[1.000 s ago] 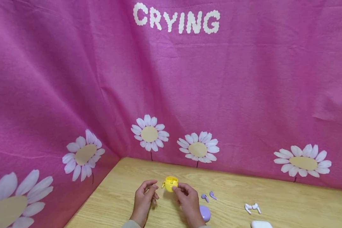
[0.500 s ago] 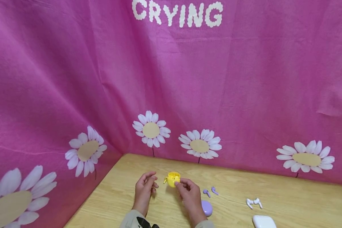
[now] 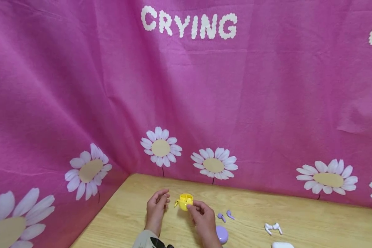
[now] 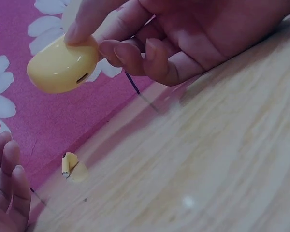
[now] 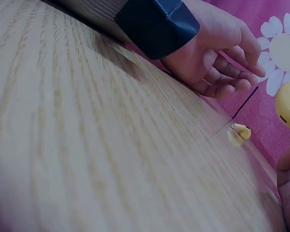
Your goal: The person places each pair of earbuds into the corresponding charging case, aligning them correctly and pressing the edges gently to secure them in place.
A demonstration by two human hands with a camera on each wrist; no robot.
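Your right hand (image 3: 204,219) pinches the yellow case (image 3: 186,204) at lower centre of the head view, which alone shows its open top; your left hand (image 3: 156,210), fingers loosely bent, is just left, apart from it; the left wrist view shows the case raised against the pink cloth (image 4: 43,135), and a yellow earbud (image 4: 71,163) resting below on the table (image 4: 198,154), well apart. The table's far edge meets the cloth beyond your hands, its left edge slants to lower left; to the right, wood separates the purple earbuds (image 3: 230,215) from the white earbuds (image 3: 277,227).
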